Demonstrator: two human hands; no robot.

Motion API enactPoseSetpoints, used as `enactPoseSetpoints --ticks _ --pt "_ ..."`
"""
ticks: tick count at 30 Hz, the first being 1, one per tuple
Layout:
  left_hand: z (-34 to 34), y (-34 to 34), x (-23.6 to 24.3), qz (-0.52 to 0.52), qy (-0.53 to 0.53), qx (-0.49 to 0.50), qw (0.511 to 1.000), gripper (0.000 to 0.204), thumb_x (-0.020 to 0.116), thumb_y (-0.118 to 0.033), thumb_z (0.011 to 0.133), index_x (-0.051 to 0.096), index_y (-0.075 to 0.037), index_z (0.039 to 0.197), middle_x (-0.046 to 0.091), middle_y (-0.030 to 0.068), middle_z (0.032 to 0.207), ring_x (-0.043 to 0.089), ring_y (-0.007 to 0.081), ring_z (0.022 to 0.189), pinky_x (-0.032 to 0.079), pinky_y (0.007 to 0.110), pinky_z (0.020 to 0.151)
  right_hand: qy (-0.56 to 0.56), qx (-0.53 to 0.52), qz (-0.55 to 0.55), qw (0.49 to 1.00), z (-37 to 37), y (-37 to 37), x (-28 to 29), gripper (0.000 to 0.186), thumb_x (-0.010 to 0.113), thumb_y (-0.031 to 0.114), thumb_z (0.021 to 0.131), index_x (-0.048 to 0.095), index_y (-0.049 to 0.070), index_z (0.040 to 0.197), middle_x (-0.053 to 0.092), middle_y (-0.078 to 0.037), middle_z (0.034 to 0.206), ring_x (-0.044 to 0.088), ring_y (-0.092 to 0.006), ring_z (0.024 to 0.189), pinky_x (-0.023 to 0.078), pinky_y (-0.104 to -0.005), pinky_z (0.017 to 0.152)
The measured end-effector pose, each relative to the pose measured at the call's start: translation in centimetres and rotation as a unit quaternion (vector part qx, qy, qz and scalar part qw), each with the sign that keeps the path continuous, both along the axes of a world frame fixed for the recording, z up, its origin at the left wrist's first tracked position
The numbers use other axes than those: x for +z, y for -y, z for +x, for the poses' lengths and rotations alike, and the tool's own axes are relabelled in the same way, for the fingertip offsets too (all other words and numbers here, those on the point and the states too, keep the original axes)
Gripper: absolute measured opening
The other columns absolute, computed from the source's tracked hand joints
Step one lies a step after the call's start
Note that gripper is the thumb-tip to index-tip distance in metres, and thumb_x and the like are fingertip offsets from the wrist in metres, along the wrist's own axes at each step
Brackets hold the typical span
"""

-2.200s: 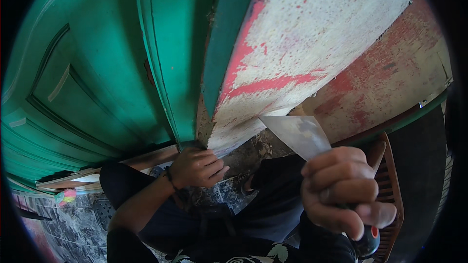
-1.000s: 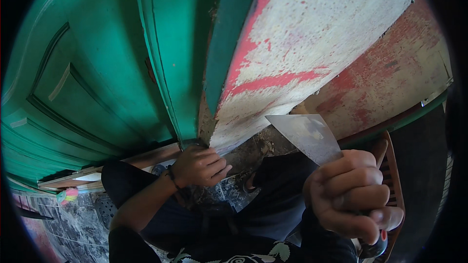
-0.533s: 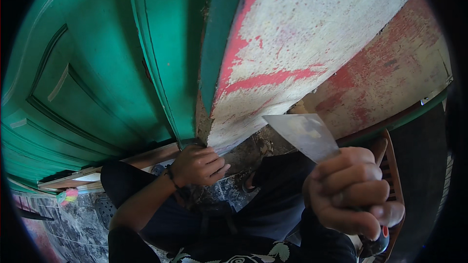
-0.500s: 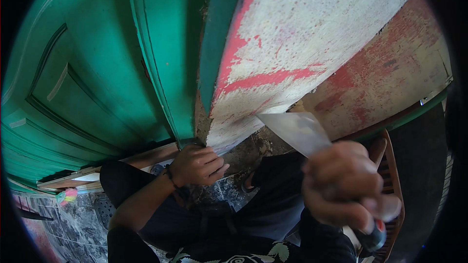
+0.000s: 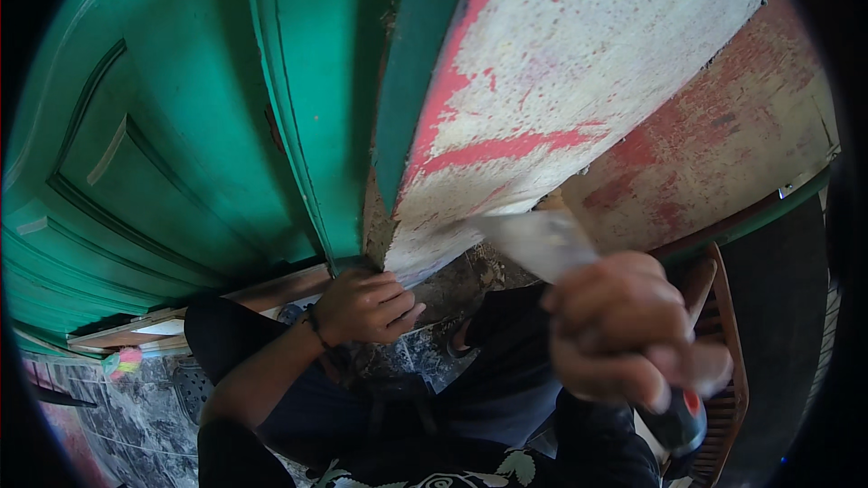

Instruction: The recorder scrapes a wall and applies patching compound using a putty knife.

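Observation:
In my right hand [image 5: 624, 325] is a scraper; its wide, thin metal blade [image 5: 542, 244] points up and left. The dark handle [image 5: 678, 420] with a red spot sticks out below the fist. Blade and fingers are slightly blurred. The blade's edge is at the lower part of a whitish wall [image 5: 551, 63] with patches of pink-red paint; whether it touches cannot be told. My left hand [image 5: 371, 303], wearing a dark wristband, rests with curled fingers at the foot of the wall's corner, beside the green door frame. Its palm side is hidden.
A green panelled door [image 5: 181, 126] fills the left. A slatted wooden chair [image 5: 728, 380] stands close by my right arm. On the dusty floor [image 5: 136, 416] lie a dark perforated clog [image 5: 192, 389] and a pink-yellow object [image 5: 122, 361]. My bent legs are below my hands.
My right hand and the scraper have moved a little to the left and slightly up along the wall. The view has shifted slightly; my left hand stays in place.

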State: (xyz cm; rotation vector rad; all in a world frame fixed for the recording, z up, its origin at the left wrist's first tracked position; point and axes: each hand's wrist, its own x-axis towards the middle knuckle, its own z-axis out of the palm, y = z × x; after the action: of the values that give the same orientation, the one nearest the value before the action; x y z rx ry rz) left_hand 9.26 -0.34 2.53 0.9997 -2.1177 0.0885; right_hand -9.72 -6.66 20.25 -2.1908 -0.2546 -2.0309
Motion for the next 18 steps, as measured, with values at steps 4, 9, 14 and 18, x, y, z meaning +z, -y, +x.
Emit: enactPoseSetpoints --ticks 4,9,14,18 --pt "0.0 -0.1 0.5 -0.021 -0.01 -0.002 1.0 0.013 0.076 -0.017 0.075 0.066 -0.01 0.072 0.057 -0.0007 0.064 0.059 0.0147 0.058 0.048 0.03 0.051 0.044 0.091 -0.043 0.994 -0.3 -0.8 0.8 0.033 0.041 0.04 0.106 0.037 0.009 0.113 0.043 -0.001 0.062 0.044 -0.0098 0.039 0.047 -0.0265 0.032" --pt "-0.2 0.0 0.1 -0.038 -0.021 0.004 0.999 0.022 0.075 -0.021 0.081 0.06 -0.014 0.065 0.05 -0.0027 0.06 0.056 0.0145 0.057 0.047 0.03 0.05 0.024 0.05 0.0 0.998 0.8 0.2 0.0 0.035 0.039 0.042 0.106 0.042 0.007 0.109 0.04 0.0 0.062 0.039 -0.0079 0.04 0.045 -0.0243 0.033" --pt "-0.2 0.0 0.4 -0.025 -0.011 -0.001 1.0 0.022 0.075 -0.02 0.081 0.061 -0.014 0.066 0.051 -0.0026 0.061 0.056 0.0143 0.057 0.046 0.03 0.05 0.062 0.047 -0.024 0.997 0.5 -0.3 0.5 0.033 0.039 0.04 0.107 0.042 0.007 0.106 0.038 0.001 0.061 0.038 -0.0074 0.04 0.044 -0.0238 0.034" --pt "-0.5 0.3 0.3 -0.038 -0.024 -0.008 0.999 0.022 0.075 -0.02 0.081 0.06 -0.013 0.065 0.051 -0.0026 0.061 0.056 0.0145 0.057 0.047 0.031 0.049 0.05 0.038 -0.014 0.998 -0.3 -1.0 1.2 0.032 0.041 0.039 0.107 0.042 0.007 0.107 0.04 0.001 0.062 0.04 -0.0077 0.04 0.044 -0.0237 0.034"
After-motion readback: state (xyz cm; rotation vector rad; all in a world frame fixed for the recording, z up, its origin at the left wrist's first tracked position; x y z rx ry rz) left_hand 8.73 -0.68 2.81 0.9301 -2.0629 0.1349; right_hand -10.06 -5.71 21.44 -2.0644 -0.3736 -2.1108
